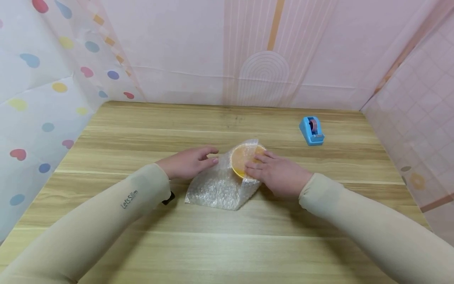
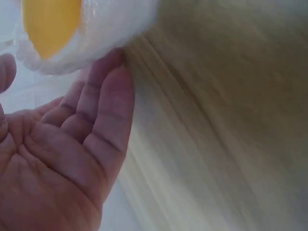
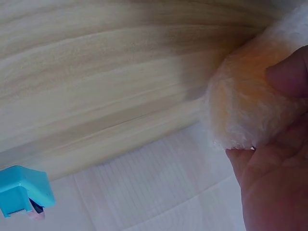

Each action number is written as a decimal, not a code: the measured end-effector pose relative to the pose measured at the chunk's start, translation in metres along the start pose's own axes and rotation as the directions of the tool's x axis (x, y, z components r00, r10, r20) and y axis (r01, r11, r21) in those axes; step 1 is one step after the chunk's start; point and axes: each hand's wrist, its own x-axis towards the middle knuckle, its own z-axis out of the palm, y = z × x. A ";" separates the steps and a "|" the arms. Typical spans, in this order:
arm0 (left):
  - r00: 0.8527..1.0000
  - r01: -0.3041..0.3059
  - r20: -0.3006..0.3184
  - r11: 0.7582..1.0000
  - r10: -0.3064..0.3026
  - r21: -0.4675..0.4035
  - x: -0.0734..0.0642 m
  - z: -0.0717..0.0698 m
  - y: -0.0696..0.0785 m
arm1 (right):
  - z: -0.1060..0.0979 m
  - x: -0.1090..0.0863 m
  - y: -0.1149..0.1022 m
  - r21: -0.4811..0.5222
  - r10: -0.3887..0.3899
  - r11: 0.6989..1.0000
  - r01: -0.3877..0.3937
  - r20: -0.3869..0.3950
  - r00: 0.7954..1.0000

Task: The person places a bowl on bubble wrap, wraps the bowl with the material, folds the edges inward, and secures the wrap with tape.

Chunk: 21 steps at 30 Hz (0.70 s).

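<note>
— A pale, patterned backdrop [image 1: 177, 51] is standing behind the wood-grain table [image 1: 220, 244], and a blue tape dispenser [image 1: 313, 132] is sitting toward the far right. Where is the dish lying?

— The round yellow dish [image 1: 242, 157] is resting mid-table, showing through the bubble wrap [image 1: 216, 189] folded over it.

— What are the fingers doing?

— The right hand [image 1: 280, 173] is pinching the wrapped edge, thumb on the side, fingers slightly spread on top. The left hand [image 1: 191, 161] is holding its fingers close together, thumb apart; whether they are touching the wrap, I can't tell.

— How is it likely handling?

— I'm guessing light and stiff, perhaps breakable, inside a soft, springy, slightly slippery layer. I'm favouring the rim, through the wrap, from both sides.
</note>
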 end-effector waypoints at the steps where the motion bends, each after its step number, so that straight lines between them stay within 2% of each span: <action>1: 1.000 0.008 0.016 1.000 -0.008 -0.006 -0.001 -0.001 -0.002 | -0.001 0.000 0.000 0.000 0.004 1.000 -0.004 0.003 1.000; 6: 0.994 0.049 0.097 0.996 -0.042 -0.071 -0.009 -0.003 -0.010 | -0.003 0.001 0.004 0.010 0.022 1.000 -0.022 0.012 1.000; 12: 0.982 0.097 0.176 0.986 -0.072 -0.139 -0.016 -0.004 -0.011 | -0.005 0.002 0.008 0.018 0.053 0.998 -0.054 0.049 0.997; 16: 0.981 0.097 0.180 0.982 -0.067 -0.165 -0.018 -0.004 -0.011 | -0.006 0.002 0.008 0.015 0.058 0.998 -0.059 0.059 0.997; 21: 0.986 0.061 0.163 0.965 -0.020 -0.254 -0.021 -0.006 -0.009 | -0.007 0.004 0.009 0.010 0.062 0.998 -0.062 0.055 0.997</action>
